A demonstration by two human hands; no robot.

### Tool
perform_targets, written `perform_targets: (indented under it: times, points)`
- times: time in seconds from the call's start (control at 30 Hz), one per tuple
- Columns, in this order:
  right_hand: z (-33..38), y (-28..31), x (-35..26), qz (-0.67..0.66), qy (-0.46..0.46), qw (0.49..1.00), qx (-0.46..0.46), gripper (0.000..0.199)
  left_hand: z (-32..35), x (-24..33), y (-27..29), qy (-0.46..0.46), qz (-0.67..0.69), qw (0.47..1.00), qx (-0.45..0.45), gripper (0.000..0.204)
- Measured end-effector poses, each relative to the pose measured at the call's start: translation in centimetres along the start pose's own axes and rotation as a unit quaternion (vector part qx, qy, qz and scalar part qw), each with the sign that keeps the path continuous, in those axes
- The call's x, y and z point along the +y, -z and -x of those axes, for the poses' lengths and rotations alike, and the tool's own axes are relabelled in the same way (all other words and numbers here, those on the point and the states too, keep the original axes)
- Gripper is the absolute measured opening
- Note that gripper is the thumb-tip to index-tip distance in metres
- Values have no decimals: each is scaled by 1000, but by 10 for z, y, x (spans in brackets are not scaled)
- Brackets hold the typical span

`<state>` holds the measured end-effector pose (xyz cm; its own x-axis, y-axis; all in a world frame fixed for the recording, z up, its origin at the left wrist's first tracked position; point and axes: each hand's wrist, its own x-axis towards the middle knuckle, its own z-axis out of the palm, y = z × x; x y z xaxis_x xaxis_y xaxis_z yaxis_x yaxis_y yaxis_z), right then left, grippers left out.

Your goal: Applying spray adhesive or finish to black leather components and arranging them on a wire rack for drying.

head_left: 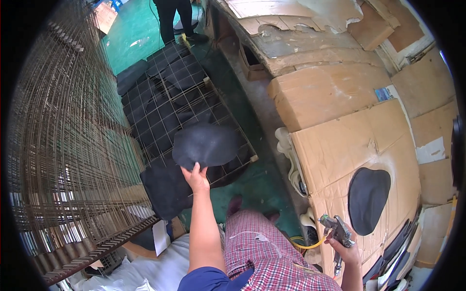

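My left hand point(196, 178) pinches the near edge of a black, rounded leather-like piece point(206, 145), thumb on top. That piece is held over a wire rack point(167, 109) where several more dark pieces lie under and between the wires. At the lower right, my right hand point(345, 250) is wrapped round the handle of a metal spray gun point(337, 230) with a yellow hose. Another black oval piece point(370, 200) lies flat on the cardboard-covered table point(330, 160), beyond the spray gun.
A tall stack of wire racks point(77, 126) stands on the left. Cardboard boxes point(330, 92) line the right side. A person point(174, 19) in dark trousers stands at the far end of the rack. Dark sheets point(395, 247) lean by the table's near right edge.
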<state>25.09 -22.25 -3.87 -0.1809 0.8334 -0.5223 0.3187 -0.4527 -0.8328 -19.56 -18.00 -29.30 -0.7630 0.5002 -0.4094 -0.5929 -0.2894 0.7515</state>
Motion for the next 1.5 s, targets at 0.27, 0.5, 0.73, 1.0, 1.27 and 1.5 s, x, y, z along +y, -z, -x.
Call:
perform_targets:
  times: [0.27,0.5,0.73,1.0,1.27,1.5]
  points:
    - [-9,20,21,9,-9,1000,6,54,40,-72,123,224,-197,888,349,93]
    - [-57,121,74,418,135,802,405,60,39,-71,104,191,-251,906,283,68]
    - [-133,88,28,471,243,764,369,54,-45,-60,34,156,-260,933,193,40]
    - [-359,-253,20,143,262,954,-10,46,-195,-47,-30,152,-258,945,133,31]
    - [-569,-317,144,170,-85,980,61,61,-270,-128,-71,283,-239,929,-6,32]
    - [-532,-272,56,-14,-136,990,-42,22,-230,-128,-101,314,-216,924,37,30]
